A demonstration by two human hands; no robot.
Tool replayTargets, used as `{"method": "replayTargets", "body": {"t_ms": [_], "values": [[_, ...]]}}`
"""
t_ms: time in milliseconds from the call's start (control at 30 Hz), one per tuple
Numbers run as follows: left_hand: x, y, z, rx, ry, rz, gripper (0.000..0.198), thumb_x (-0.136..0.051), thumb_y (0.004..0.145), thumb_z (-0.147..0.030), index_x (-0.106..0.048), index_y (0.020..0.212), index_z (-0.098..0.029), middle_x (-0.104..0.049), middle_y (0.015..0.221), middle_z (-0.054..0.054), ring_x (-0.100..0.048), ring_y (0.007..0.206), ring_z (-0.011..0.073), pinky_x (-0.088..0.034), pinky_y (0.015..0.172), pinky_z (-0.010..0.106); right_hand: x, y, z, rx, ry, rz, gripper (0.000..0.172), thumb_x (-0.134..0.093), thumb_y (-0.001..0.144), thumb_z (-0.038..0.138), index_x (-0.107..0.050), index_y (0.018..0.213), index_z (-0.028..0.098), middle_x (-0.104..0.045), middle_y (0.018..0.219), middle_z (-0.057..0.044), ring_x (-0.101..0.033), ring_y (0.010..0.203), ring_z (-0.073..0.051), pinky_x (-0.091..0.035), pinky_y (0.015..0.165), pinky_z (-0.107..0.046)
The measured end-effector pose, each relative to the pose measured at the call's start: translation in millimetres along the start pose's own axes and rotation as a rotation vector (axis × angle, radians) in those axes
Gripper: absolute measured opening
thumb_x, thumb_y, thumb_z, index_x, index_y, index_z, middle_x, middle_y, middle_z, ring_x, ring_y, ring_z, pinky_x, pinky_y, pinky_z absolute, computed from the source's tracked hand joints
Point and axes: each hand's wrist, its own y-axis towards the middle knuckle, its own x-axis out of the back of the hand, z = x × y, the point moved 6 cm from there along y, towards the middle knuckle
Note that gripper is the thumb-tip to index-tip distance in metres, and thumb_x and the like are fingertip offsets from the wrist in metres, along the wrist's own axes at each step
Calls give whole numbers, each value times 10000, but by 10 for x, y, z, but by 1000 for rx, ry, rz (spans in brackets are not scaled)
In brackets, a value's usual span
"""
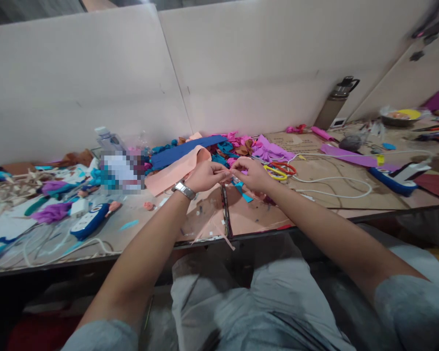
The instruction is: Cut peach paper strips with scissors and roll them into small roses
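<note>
Both hands meet above the middle of the work table (314, 195). My left hand (205, 176), with a metal watch (185, 190) on its wrist, is closed in a pinch. My right hand (250, 174) is closed in a pinch facing it. Between the fingertips is something small and pale that I cannot make out. A teal paper scrap (243, 191) lies just under the right hand. A peach paper strip (175, 170) and a blue strip (183, 150) lie behind the left hand.
A heap of pink, purple and teal paper scraps (241, 144) lies behind the hands. Scissors (280, 169) rest to the right, near a white cable (336, 187). A blue-and-white power strip (89, 220) is at left, another (395, 180) at right. A steel bottle (334, 105) stands against the back board.
</note>
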Motion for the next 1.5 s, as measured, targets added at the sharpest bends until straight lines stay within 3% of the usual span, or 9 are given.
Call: {"method": "replayTargets", "body": {"t_ms": [300, 467, 567, 900, 1033, 1233, 1500], "values": [[-85, -14, 1, 160, -456, 110, 601, -811, 666, -655, -747, 904, -107, -774, 890, 114, -743, 845, 213, -613, 805, 353, 44, -20, 52, 9, 70, -48, 101, -640, 896, 260, -714, 864, 200, -737, 833, -31, -668, 778, -185, -490, 715, -295], [-102, -46, 41, 271, -620, 186, 539, -890, 619, -563, -745, 867, -107, -773, 889, 112, -748, 840, 201, -612, 835, 358, 67, -24, 148, 157, -97, -51, 118, -654, 914, 294, -741, 888, 218, -753, 867, -53, -663, 835, -219, -447, 788, -354], [-92, -61, 42, 295, -696, 216, 479, -914, 622, -494, -743, 851, -110, -774, 889, 109, -745, 832, 193, -611, 829, 352, 75, -34, 166, 169, -150, -61, 148, -635, 939, 324, -743, 906, 228, -765, 908, -62, -664, 887, -234, -419, 839, -382], [-86, -67, 87, 340, -730, 222, 352, -898, 657, -376, -712, 780, -104, -750, 797, 90, -742, 737, 202, -616, 715, 341, 36, -46, 193, 221, -144, -11, 131, -637, 938, 316, -734, 912, 232, -766, 894, -57, -667, 870, -235, -415, 823, -380], [-85, -68, 83, 367, -762, 184, 310, -896, 627, -303, -721, 794, -109, -761, 790, 92, -742, 750, 214, -619, 750, 353, 39, -45, 175, 206, -139, -20, 116, -633, 928, 297, -727, 898, 235, -764, 905, -62, -668, 893, -241, -419, 849, -388], [-121, -54, 81, 381, -788, 166, 303, -816, 738, -400, -732, 799, -116, -753, 756, 100, -725, 693, 191, -616, 728, 351, 43, -45, 163, 215, -122, -36, 87, -638, 913, 277, -714, 893, 239, -753, 909, -63, -667, 919, -251, -424, 860, -395], [-109, -47, 84, 381, -711, 126, 243, -822, 721, -335, -700, 731, -125, -720, 709, 58, -714, 688, 162, -590, 668, 284, 39, -49, 188, 242, -121, -49, 61, -664, 898, 259, -714, 876, 231, -750, 900, -61, -669, 898, -239, -429, 845, -384]]}}
